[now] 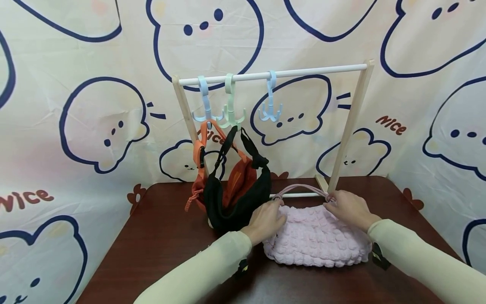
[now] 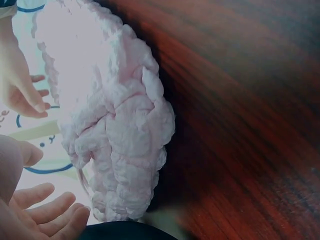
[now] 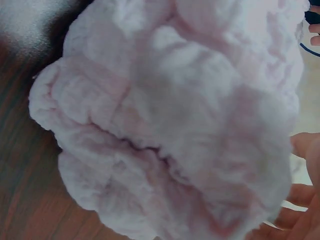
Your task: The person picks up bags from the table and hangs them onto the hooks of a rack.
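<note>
A pink puffy quilted handbag (image 1: 317, 240) lies on the table, its thin cord handle (image 1: 301, 185) arching above the top edge. My left hand (image 1: 265, 220) is at the bag's upper left corner; in the left wrist view its fingers (image 2: 50, 212) are spread, with nothing visible between them and the thumb. At the upper right corner is my right hand (image 1: 351, 209), beside the handle's end. The right wrist view shows its thumb and fingers (image 3: 300, 195) apart along the bag's edge. Whether the fingertips touch the bag is unclear.
Behind stands a rack with a white bar (image 1: 315, 71). Two blue hooks (image 1: 205, 99) (image 1: 271, 99) and a green hook (image 1: 230, 101) hang from it. An orange-red bag (image 1: 239, 179) and a black bag (image 1: 228, 217) hang at left, close to my left hand. The rack's wooden post (image 1: 351, 122) rises behind my right hand.
</note>
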A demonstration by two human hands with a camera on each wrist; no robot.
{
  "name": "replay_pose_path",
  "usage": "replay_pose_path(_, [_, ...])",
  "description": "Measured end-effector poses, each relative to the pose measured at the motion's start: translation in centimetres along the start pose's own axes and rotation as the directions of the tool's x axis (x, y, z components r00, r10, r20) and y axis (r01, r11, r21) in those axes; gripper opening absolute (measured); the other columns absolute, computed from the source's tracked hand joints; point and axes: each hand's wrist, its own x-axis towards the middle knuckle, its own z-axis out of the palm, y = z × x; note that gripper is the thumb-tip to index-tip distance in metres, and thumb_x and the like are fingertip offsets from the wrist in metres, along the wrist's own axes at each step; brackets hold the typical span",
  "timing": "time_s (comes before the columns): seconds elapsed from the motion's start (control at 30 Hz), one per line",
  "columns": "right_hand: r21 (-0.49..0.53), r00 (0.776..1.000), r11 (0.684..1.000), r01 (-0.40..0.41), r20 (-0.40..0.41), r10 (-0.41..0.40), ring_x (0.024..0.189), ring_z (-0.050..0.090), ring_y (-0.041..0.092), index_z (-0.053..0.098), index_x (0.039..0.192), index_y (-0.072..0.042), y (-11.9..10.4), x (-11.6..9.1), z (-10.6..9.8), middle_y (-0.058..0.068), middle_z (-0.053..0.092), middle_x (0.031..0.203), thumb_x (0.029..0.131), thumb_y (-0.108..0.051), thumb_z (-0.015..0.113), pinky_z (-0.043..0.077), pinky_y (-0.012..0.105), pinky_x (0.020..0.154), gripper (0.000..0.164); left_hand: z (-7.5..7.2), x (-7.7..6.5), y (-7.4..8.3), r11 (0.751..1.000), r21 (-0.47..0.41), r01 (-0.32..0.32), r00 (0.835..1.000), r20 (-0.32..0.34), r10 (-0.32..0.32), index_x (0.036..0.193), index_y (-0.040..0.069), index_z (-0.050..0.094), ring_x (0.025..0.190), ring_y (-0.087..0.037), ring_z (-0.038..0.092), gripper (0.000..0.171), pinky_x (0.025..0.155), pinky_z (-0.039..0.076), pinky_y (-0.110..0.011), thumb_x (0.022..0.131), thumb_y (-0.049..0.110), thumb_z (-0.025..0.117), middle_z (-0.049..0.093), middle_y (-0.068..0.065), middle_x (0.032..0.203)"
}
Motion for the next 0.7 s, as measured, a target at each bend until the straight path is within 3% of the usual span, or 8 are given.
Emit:
replay_pose_path(0.1, [0.006, 1.0, 1.0, -0.012, 0.029, 0.012, 0.065, 0.053, 0.015, 0.07, 0.117, -0.001, 0.0, 0.2, -0.1, 0.014, 0.074, 0.099, 0.093, -0.033, 0.065, 0.042, 0.032, 0.051, 0.04, 0.2, 0.4, 0.0, 1.0, 0.001, 0.02, 1.0, 0.0, -0.02, 0.125, 0.011, 0.066, 0.082, -0.013, 0.061, 0.033, 0.071, 0.051, -0.029, 0.094, 0.023, 0.065, 0.073, -0.005, 0.113])
replay_pose_path(0.27, [0.006, 0.998, 1.0, -0.028, 0.049, 0.028, 0.071, 0.061, 0.016, 0.07, 0.117, -0.001, 0.1, 0.6, 0.0, 0.018, 0.074, 0.108, 0.093, -0.034, 0.067, 0.05, 0.038, 0.057, 0.04, 0.6, 1.3, 0.2, 0.999, 0.027, 0.037, 0.999, 0.011, -0.037, 0.124, 0.012, 0.066, 0.089, -0.015, 0.066, 0.032, 0.075, 0.053, -0.031, 0.095, 0.024, 0.065, 0.072, -0.004, 0.114])
replay_pose_path(0.47, [0.007, 0.997, 0.999, -0.043, 0.065, 0.042, 0.067, 0.057, 0.015, 0.07, 0.112, -0.001, 0.1, 0.9, 0.3, 0.015, 0.075, 0.099, 0.092, -0.032, 0.068, 0.047, 0.035, 0.054, 0.037, 1.1, 1.8, 0.5, 0.997, 0.07, 0.036, 0.999, 0.035, -0.038, 0.129, 0.012, 0.063, 0.105, -0.019, 0.069, 0.036, 0.083, 0.056, -0.034, 0.097, 0.026, 0.063, 0.071, -0.004, 0.122])
replay_pose_path(0.7, [0.011, 0.995, 0.998, -0.057, 0.084, 0.056, 0.064, 0.054, 0.016, 0.069, 0.106, -0.002, -0.2, 1.3, 0.3, 0.01, 0.071, 0.087, 0.092, -0.032, 0.068, 0.041, 0.032, 0.05, 0.033, 1.4, 2.2, 0.5, 0.992, 0.112, 0.052, 0.999, 0.012, -0.053, 0.132, 0.01, 0.063, 0.112, -0.023, 0.068, 0.038, 0.084, 0.057, -0.036, 0.097, 0.025, 0.062, 0.07, -0.007, 0.125])
